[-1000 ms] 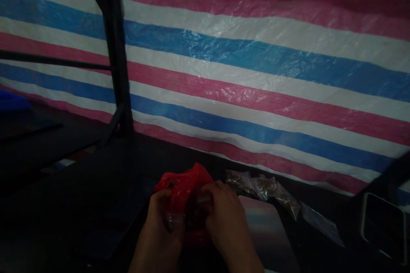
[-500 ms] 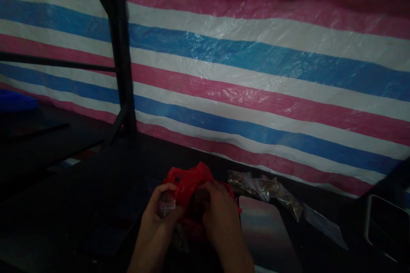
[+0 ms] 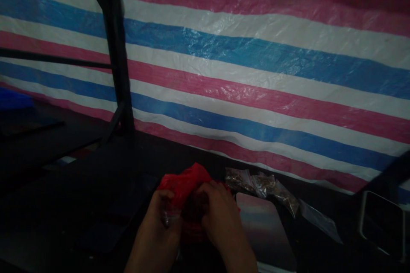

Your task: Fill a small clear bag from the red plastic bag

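Head view shows a crumpled, open red bag (image 3: pixel 189 180).

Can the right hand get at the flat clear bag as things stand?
Probably yes: only the shiny panel seems to lie between the right hand, at the red bag, and the clear bag, largely uncovered.

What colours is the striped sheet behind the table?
White, blue and pinkish-red stripes on the striped sheet; shows best in the current head view.

Crumpled red bag (image 3: pixel 187 180), mouth open
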`<state>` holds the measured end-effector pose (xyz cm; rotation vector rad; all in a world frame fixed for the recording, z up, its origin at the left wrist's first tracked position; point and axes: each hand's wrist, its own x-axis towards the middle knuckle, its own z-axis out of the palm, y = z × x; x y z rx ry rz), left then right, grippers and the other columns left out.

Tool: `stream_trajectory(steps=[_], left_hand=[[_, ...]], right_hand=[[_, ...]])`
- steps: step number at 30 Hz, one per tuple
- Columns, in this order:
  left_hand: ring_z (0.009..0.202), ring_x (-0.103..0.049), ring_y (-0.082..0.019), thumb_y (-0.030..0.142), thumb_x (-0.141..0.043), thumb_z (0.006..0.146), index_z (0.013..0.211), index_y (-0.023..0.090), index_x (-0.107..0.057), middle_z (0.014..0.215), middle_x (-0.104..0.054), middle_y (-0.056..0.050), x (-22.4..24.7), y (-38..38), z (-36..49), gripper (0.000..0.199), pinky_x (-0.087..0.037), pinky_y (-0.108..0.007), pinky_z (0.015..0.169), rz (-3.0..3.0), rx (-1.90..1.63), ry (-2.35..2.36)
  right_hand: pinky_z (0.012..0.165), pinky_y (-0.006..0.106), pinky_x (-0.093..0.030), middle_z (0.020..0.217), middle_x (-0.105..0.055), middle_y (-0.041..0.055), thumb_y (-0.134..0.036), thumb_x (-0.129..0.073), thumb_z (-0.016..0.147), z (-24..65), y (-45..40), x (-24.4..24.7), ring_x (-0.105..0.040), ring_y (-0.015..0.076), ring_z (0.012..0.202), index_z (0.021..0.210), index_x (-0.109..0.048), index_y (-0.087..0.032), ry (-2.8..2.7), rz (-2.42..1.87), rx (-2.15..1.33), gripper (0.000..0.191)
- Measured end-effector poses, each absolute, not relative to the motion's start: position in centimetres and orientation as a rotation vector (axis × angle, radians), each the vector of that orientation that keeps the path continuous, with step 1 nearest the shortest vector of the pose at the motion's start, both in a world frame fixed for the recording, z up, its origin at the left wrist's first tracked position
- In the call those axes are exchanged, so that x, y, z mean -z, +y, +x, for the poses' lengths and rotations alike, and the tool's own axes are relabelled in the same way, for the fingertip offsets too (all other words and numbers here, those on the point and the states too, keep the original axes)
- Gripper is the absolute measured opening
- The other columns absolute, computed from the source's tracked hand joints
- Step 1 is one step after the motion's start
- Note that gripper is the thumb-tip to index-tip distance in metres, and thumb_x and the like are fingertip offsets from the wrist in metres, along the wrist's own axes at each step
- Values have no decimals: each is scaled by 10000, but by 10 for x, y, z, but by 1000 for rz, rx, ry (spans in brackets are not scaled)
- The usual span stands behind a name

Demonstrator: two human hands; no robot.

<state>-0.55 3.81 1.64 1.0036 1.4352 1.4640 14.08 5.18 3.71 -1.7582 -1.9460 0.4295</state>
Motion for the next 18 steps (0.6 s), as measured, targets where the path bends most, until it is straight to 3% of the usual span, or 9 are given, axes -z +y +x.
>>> stream_trajectory(steps=[7, 11, 18], left_hand=[[656, -689, -208, 446, -742, 566, 896, 231, -633, 764, -713, 11, -18, 42, -5, 409, -548, -291, 563, 894, -1488, 1339], [613, -644, -166, 358, -727, 576, 918, 232, -627, 758, -679, 36, -10, 45, -7, 378, -522, -255, 540, 948, -1515, 1310], [963, -720, -239, 314, -722, 726, 1176, 254, -594, 1100, -712, -45, 15, 48, -7, 471, -590, -336, 820, 1227, -1565, 1309]], right_hand=[[1009, 368, -450, 1154, -775, 18, 74, -574, 687, 140, 51, -37, -672, 244, 1174, 1024, -751, -261, -1851, -1682, -652, 507], [1023, 364, -478, 1137, -792, 9, 50, -585, 708, 149, 55, -31, -702, 239, 1150, 1038, -764, -265, -1708, -1585, -827, 489], [968, 328, -512, 1067, -787, 6, 33, -582, 752, 161, 49, -51, -718, 205, 1046, 1078, -765, -223, -1608, -1395, -1052, 453]])
